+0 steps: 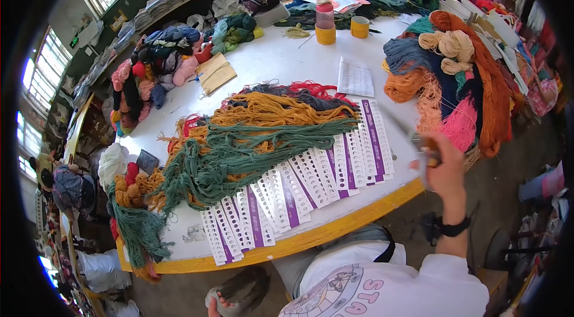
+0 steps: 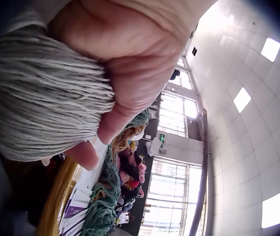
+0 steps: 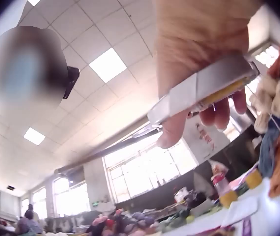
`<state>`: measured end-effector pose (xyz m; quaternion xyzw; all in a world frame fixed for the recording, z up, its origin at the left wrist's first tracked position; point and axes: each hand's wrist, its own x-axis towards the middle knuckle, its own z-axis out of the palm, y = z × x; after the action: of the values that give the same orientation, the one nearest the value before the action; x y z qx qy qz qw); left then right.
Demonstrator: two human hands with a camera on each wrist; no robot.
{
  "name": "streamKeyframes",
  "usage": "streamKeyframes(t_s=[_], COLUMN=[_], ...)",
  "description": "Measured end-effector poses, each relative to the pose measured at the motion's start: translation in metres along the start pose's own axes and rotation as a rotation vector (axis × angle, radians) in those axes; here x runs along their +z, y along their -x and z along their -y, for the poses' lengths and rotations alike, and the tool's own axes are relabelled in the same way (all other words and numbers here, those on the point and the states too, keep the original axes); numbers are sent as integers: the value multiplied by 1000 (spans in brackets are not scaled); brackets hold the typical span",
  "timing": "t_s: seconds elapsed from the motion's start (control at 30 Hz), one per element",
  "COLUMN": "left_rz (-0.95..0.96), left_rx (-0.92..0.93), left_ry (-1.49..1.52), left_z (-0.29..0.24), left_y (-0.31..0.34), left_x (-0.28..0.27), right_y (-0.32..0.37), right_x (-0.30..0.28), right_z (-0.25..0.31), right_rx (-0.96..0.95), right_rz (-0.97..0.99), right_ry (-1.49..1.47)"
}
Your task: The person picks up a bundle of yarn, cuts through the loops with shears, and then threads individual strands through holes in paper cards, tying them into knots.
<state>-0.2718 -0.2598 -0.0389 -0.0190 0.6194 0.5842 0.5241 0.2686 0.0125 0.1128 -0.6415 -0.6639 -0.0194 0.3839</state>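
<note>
In the head view my left hand [image 1: 220, 304] is low, below the table's front edge, gripping a grey yarn skein [image 1: 250, 290]. The left wrist view shows the pale grey strands [image 2: 46, 98] bunched in the left hand [image 2: 140, 59], fingers curled round them. My right hand [image 1: 448, 170] holds scissors [image 1: 426, 161] over the table's right front edge, blades pointing up and left. Up close, the right hand [image 3: 204, 39] grips wrapped metal handles [image 3: 204, 91]. Green yarn [image 1: 239, 152] and mustard yarn [image 1: 275, 109] lie across punched white-and-purple cards [image 1: 287, 194].
Orange, blue and pink yarn [image 1: 412, 72] heaps at the table's right; mixed skeins [image 1: 158, 60] lie at the left back. A tan pad [image 1: 215, 73], a printed sheet [image 1: 356, 78] and yellow-banded rolls [image 1: 326, 34] sit behind. The table's yellow edge [image 1: 335, 221] runs in front.
</note>
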Motion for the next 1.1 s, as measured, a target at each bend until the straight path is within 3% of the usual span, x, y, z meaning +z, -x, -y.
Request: streamKeyframes(t_s=[0.07, 0.13, 0.17, 0.2, 0.3, 0.5, 0.53, 0.6, 0.7, 0.73, 0.77, 0.8, 0.83, 0.9, 0.93, 1.03, 1.1], left_rz=[-60, 3, 33, 186, 139, 299, 301, 307, 160, 152, 264, 365, 299, 231, 305, 284, 236], left_rx=[41, -38, -79, -123, -132, -174, -165, -148, -20, 29, 43, 59, 89, 70, 68, 78, 56], left_ry=[-5, 66, 105, 110, 94, 146, 141, 88, -8, -5, -67, -96, -139, -114, -191, -292, -319], left_z=[-11, -1, 3, 1, 0, 6, 6, -5, -23, -40, -56, -69, -80, -102, -111, -128, -133], left_y=[14, -30, -52, -61, -70, -87, -85, -74, -54, -29, -13, -2, 11, 39, 44, 68, 74], left_x=[48, 24, 10, 1, 10, -1, 0, 3, 16, 42, 50, 50, 52, 54, 41, 40, 33], right_y=[8, 14, 19, 26, 44, 41, 33, 24, 20, 20, 34, 41, 68, 98, 112, 127, 141], right_x=[-38, -74, -90, -104, -129, -137, -125, -81, 12, 45, 78, 109, 144, 169, 181, 178, 185], right_z=[-5, -3, -6, -9, -18, -2, 4, 33, 77, 101, 127, 155, 168, 209, 226, 255, 261], right_rx=[97, 28, 73, 116, 339, 187, 116, 178, 118, 154, 326, 236, 236, 402, 430, 426, 536], right_rz=[-148, -296, -338, -380, -592, -729, -611, -275, 736, 1156, 1438, 1773, 2013, 2295, 2422, 2565, 2683], right_ry=[226, 451, 405, 357, 540, 102, -183, -508, -1175, -1336, -1496, -1439, -1472, -1431, -1427, -1217, -1180])
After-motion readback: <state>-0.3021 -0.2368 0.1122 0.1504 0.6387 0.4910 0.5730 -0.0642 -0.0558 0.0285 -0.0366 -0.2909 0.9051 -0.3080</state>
